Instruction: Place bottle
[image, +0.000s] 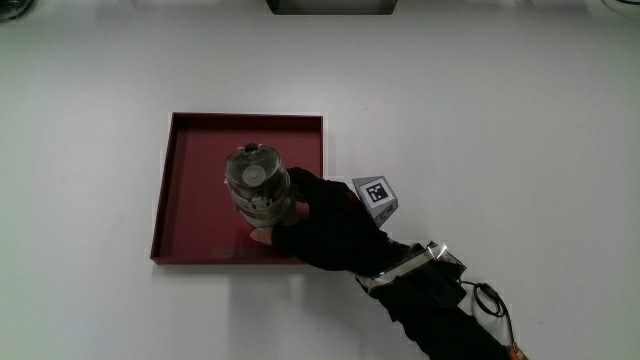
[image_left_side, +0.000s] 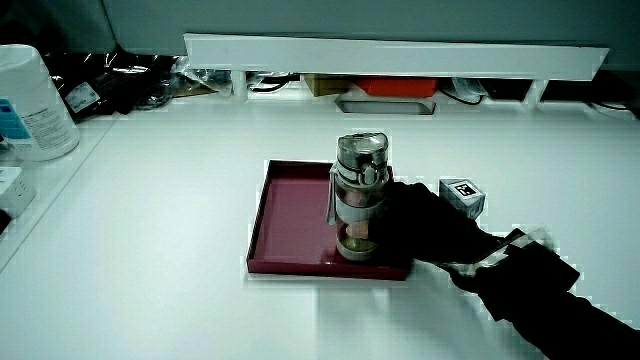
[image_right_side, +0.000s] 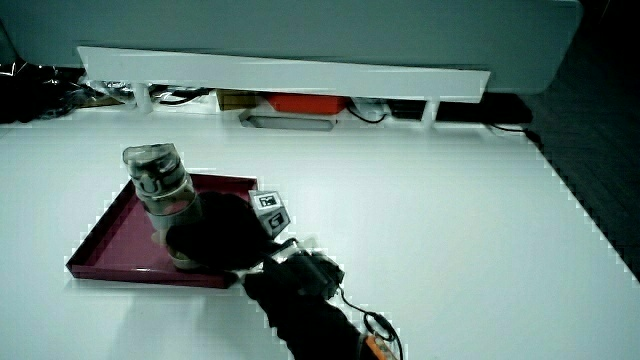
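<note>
A clear bottle (image: 256, 182) with a grey lid stands upright in the dark red tray (image: 195, 160), close to the tray's wall nearest the person. The bottle (image_left_side: 360, 198) shows in both side views, as does the tray (image_left_side: 290, 210). The hand (image: 325, 222) in its black glove is wrapped around the lower part of the bottle (image_right_side: 162, 195), fingers curled on it, and the forearm reaches out over the tray's corner. In a side view the hand (image_right_side: 215, 238) hides the bottle's base. The patterned cube (image: 377, 193) sits on the hand's back.
A low white partition (image_left_side: 400, 55) runs along the table's edge farthest from the person, with boxes and cables under it. A white canister (image_left_side: 30, 100) stands at the table's edge beside a gap. The tray (image_right_side: 110, 235) holds only the bottle.
</note>
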